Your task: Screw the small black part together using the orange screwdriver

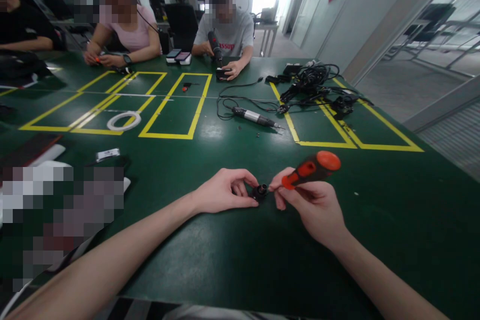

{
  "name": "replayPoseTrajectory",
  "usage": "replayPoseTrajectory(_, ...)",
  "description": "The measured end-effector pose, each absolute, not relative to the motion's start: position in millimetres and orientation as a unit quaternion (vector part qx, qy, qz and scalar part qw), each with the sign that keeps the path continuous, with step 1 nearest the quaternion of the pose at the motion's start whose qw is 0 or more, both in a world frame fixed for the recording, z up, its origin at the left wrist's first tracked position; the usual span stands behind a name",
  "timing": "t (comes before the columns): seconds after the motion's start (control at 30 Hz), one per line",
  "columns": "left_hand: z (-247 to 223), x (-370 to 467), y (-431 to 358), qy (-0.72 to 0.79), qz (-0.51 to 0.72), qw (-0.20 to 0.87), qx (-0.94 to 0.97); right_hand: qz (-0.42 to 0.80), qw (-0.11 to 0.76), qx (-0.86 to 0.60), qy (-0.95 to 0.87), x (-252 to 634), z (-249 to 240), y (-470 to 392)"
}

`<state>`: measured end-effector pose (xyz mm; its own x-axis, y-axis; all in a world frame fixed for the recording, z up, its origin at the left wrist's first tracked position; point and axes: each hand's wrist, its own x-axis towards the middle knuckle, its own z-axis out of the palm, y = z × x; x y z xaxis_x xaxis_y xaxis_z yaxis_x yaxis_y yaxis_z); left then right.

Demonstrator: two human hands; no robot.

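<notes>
Between the thumb and fingers of my left hand (228,191) is a small black part (258,191) with a round, copper-coloured opening on its upper side. It rests at or just above the green tabletop (202,255). My right hand (318,205) is closed around the lower end of a screwdriver (313,169) with an orange and black handle. The handle tilts up to the right. Its tip points left toward the black part, but the fingers partly hide the shaft, and I cannot tell whether the tip touches.
An electric screwdriver (255,117) with a cord lies ahead, near a heap of black cables (315,82). A white ring (123,120) sits on yellow tape markings to the left. Across the table, one co-worker (225,35) holds a power tool; another (127,35) handles something orange.
</notes>
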<state>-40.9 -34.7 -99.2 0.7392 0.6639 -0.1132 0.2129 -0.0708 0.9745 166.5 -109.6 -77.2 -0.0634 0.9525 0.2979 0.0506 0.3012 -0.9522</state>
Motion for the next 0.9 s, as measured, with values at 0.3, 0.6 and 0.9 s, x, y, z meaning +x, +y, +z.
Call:
replayPoseTrajectory(0.3, -101, -41, -35, 0.310, 0.189, 0.607, 0.707, 0.442, 0.555, -0.392, -0.585, 164, -82, -111)
replayPoseTrajectory(0.6, -101, -41, -34, 0.304, 0.187, 0.613, 0.705, 0.407, 0.553, -0.415, -0.596, 168, -78, -104)
replayPoseTrajectory(0.9, -103, -40, -32, 0.306, 0.223, 0.581, 0.721, 0.445, 0.558, -0.414, -0.565, 169, -82, -98)
